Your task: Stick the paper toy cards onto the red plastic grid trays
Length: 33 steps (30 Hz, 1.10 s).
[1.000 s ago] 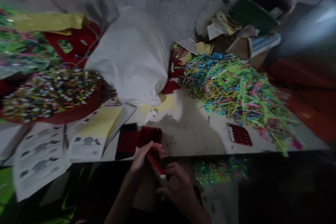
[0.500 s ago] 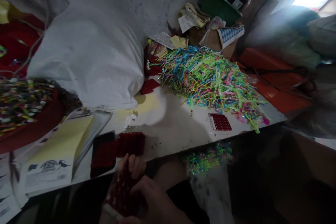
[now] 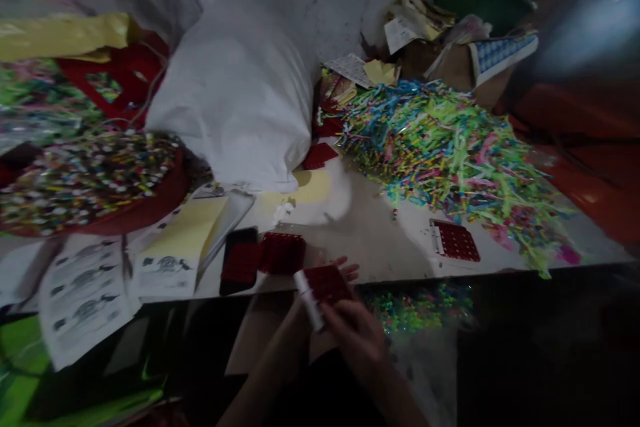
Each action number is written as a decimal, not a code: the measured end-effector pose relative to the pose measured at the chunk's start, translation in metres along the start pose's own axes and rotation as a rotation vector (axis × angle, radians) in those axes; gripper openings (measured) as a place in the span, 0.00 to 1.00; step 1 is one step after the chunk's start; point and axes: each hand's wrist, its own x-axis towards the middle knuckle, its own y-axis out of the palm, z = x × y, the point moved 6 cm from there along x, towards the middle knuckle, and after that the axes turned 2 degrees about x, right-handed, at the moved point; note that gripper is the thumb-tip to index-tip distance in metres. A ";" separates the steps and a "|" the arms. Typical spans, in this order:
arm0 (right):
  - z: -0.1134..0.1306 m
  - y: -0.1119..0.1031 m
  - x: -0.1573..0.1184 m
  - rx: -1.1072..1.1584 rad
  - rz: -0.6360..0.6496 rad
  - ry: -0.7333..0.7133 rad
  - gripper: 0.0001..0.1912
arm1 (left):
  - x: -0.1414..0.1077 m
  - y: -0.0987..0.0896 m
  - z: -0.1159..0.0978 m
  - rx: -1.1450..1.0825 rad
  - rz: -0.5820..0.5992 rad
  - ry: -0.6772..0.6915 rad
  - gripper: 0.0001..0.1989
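Above the near edge of the worktable point(image 3: 360, 250), a dark red piece point(image 3: 327, 283) with a white strip point(image 3: 310, 300) along its left side lay between the 2 hands, its red face turned up to view. Compared with 0.5 s earlier, when it stood more steeply and the left fingers curled over its top, it had swung flatter and the left hand had opened out. That change left its broad face and strip in plain sight, which suggested a turn or a shift of grip rather than a release.

The left hand point(image 3: 346, 270) was open, fingers spread beyond the far side of the piece; its palm, mostly hidden, seemed to support it from beneath. The right hand point(image 3: 357, 330) was closed on the lower right edge, fingertips against the red surface, though blur hid how firmly they pressed.

Just beyond, 1 red piece point(image 3: 283, 253) lay beside another point(image 3: 240, 265), which rested on a dark flat item point(image 3: 245, 235). Well to the right, a dotted red piece point(image 3: 457, 241) with its own white strip lay flat, near the pile of bright strands point(image 3: 440, 153).
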 end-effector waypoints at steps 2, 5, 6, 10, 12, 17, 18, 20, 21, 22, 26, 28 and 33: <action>-0.036 -0.037 -0.001 -0.086 -0.099 0.105 0.16 | -0.002 0.001 0.002 -0.075 -0.025 -0.082 0.27; -0.104 -0.104 0.004 -0.224 -0.244 0.222 0.17 | -0.023 -0.014 -0.011 -0.016 -0.106 -0.064 0.29; -0.129 -0.124 0.006 -0.258 -0.276 0.249 0.19 | -0.033 -0.026 -0.023 0.093 -0.160 0.032 0.30; -0.214 -0.178 0.005 -0.514 -0.328 0.276 0.28 | -0.090 -0.088 -0.078 0.890 -0.576 0.552 0.26; -0.238 -0.181 0.001 -0.567 -0.234 0.245 0.30 | -0.103 -0.114 -0.083 1.306 -0.683 0.621 0.31; -0.245 -0.177 -0.007 -0.748 -0.169 0.194 0.27 | -0.087 -0.159 -0.063 1.707 -0.703 0.590 0.29; -0.243 -0.179 -0.007 -0.773 -0.190 0.167 0.27 | -0.084 -0.163 -0.062 1.702 -0.713 0.605 0.27; -0.239 -0.186 -0.004 -0.789 -0.221 0.127 0.27 | -0.083 -0.167 -0.063 1.625 -0.750 0.649 0.25; -0.236 -0.190 -0.002 -0.784 -0.246 0.123 0.27 | -0.087 -0.166 -0.066 1.559 -0.778 0.681 0.24; -0.232 -0.192 0.000 -0.768 -0.275 0.135 0.27 | -0.092 -0.164 -0.070 1.479 -0.808 0.716 0.24; -0.199 -0.165 0.011 -0.454 -0.330 0.322 0.29 | -0.121 -0.127 -0.082 0.988 -0.867 0.791 0.21; -0.168 -0.114 0.021 -0.304 -0.189 0.353 0.28 | -0.120 -0.097 -0.073 0.609 -0.784 0.641 0.19; -0.109 0.026 0.025 0.672 0.157 0.651 0.31 | -0.090 -0.010 -0.035 0.194 -0.369 0.387 0.19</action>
